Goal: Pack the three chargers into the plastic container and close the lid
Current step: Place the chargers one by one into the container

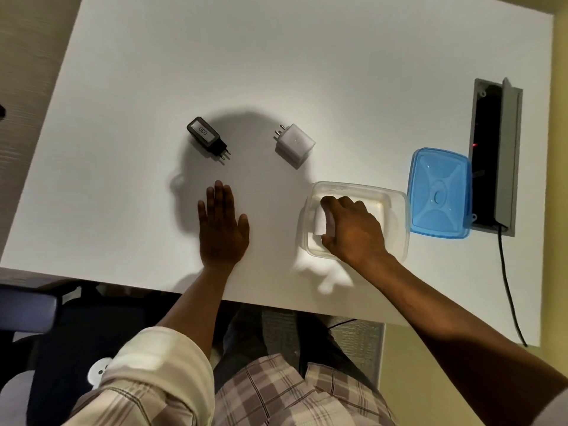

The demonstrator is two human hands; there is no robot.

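Note:
A black charger (206, 138) lies on the white table, left of centre, its prongs pointing right. A white charger (295, 145) lies to its right. The clear plastic container (396, 207) stands open near the table's front edge. My right hand (352, 230) reaches into the container, its fingers wrapped on a third white charger (321, 224) at the container's left side. The blue lid (439, 193) lies flat on the table just right of the container. My left hand (222, 224) rests palm-down on the table below the black charger, fingers spread, holding nothing.
A recessed socket box (495, 155) with an open grey flap sits in the table at the far right, a black cable (508, 287) running from it over the front edge. A dark chair armrest (27, 309) is at the lower left.

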